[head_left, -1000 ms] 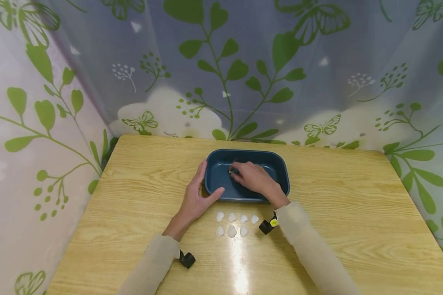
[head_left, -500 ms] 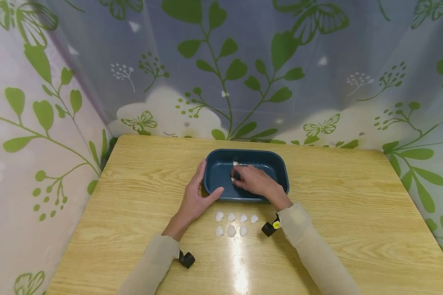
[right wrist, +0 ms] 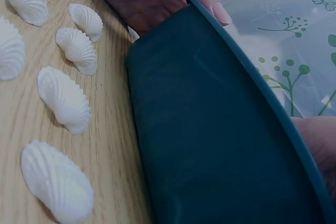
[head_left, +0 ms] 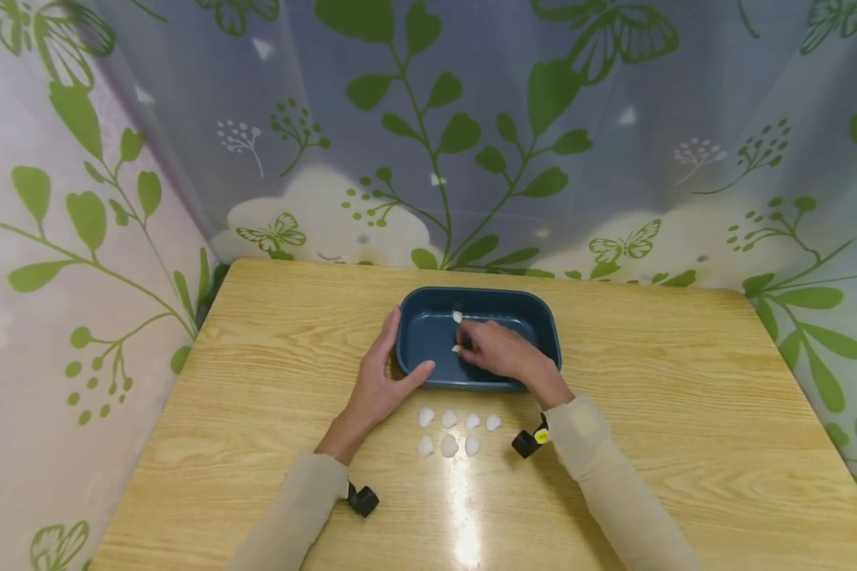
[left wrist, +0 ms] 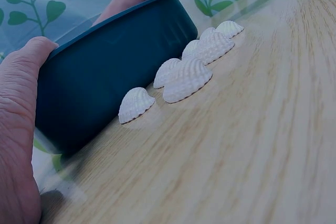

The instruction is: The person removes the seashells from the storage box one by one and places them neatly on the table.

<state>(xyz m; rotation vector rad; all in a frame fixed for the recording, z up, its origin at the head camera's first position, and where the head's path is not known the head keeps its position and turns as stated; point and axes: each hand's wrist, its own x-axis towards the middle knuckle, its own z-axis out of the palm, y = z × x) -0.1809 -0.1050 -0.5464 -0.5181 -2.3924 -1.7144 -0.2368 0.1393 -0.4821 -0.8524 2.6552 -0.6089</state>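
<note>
My left hand (head_left: 380,386) holds the left end of a dark blue plastic box (head_left: 417,381). Its thumb (left wrist: 32,51) hooks over the near rim, and its fingers lie along the left side. My right hand (head_left: 500,349) reaches into the box, fingers bent. At its thumb tip is a small white seashell (head_left: 456,349), which it appears to pinch. Another seashell (head_left: 458,316) lies in the box just beyond the index finger. The box wall blocks both from the wrist views.
Two rows of ribbed white seashells (head_left: 449,446) lie on the wooden table (head_left: 271,357), just in front of the box. Behind the table hangs a curtain (head_left: 500,135) with leaf and butterfly prints. Each sleeve carries a small black wrist camera (head_left: 363,501).
My right hand has drawn slightly to the right inside the box. One seashell now shows beyond the index finger, another at the thumb tip. My left hand stays on the box.
</note>
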